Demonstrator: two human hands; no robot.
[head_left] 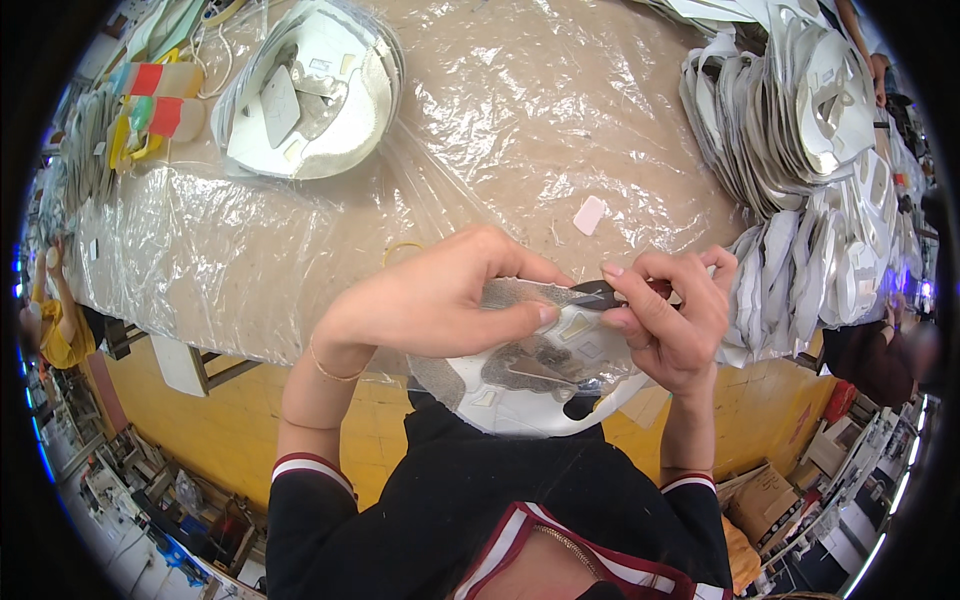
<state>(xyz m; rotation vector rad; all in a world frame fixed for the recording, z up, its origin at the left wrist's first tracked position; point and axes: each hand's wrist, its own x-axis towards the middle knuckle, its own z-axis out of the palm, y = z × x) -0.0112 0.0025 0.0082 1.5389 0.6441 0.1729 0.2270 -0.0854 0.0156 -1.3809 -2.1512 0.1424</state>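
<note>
Near the table's front edge, my left hand (435,292) is closed on a white and grey shoe upper (505,407), with its thumb on top and the other fingers behind. My right hand (682,318) is wrapped round small dark thread snips (596,296) with a reddish handle end. The tip of the snips lies at the upper's far edge, close to my left thumb. Part of the snips is hidden by my right fingers. Pale outlined patches show on the upper, and its white lower rim hangs over my lap.
A plastic-covered table (520,130) spreads ahead. A stack of white uppers (345,140) stands far left, beside red-banded bottles (165,118). More stacked uppers (830,100) line the right side. A pink piece (589,215) lies beyond my hands. Another person (62,325) is at far left.
</note>
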